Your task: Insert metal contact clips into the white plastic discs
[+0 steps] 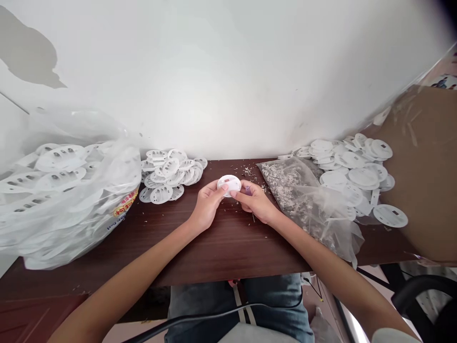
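At the near edge, a dark cable (200,320) crossed in front of the seated person's jeans (285,300). Beyond it lay the bare near strip of the brown desk (221,252).

Over the middle of the desk, the left hand (207,205) and the right hand (257,202) were together, both pinching one white disc (233,182), their thumbs on its upper face. A purple item (247,190) showed at the right hand's fingers, with a thin shaft (253,217) below (whether the two were one tool, I could not tell). Handling the disc well probably called for a light, even grip at the rim, thumbs clear of its slot, and the left hand bearing the steadying so that the right stayed free for fine work.

To the right sat a clear bag of small parts (289,186); loose bits (249,170) lay at its left, best kept from under the disc. Farther right were a heap of discs (364,176) and a cardboard sheet (428,181). On the left stood a smaller pile (171,174) and a full plastic bag (89,190). The white wall (221,85) was farthest.
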`<state>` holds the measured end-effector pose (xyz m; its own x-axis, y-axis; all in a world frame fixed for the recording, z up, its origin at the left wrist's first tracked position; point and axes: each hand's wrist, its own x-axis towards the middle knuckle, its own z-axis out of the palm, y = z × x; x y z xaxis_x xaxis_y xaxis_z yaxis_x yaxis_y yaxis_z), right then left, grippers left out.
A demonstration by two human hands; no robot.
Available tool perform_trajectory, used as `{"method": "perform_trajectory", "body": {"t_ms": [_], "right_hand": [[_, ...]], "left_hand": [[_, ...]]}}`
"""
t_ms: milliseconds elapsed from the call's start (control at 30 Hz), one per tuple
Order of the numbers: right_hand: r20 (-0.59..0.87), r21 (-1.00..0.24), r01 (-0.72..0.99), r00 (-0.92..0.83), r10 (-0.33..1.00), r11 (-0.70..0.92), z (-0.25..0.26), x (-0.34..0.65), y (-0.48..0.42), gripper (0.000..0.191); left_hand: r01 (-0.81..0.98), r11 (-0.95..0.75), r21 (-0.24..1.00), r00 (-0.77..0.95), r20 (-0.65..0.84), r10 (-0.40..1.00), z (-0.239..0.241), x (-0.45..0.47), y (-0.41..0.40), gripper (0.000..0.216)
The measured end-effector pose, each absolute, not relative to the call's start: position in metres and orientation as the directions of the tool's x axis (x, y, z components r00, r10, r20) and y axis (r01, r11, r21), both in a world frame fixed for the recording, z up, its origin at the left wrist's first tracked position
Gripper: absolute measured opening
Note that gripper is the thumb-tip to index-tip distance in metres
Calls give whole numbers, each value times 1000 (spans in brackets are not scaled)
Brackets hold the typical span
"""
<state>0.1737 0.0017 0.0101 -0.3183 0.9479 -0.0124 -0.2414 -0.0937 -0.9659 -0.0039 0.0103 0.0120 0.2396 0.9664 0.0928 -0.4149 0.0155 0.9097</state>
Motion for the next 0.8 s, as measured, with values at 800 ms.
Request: {"method": "perform_trajectory", "body": {"t_ms": [800], "right_hand": [[212,-923,282,-192,958,261,16,189,3,43]], "left_hand": [[-563,261,784,211,-169,963,5,-5,25,35]]}}
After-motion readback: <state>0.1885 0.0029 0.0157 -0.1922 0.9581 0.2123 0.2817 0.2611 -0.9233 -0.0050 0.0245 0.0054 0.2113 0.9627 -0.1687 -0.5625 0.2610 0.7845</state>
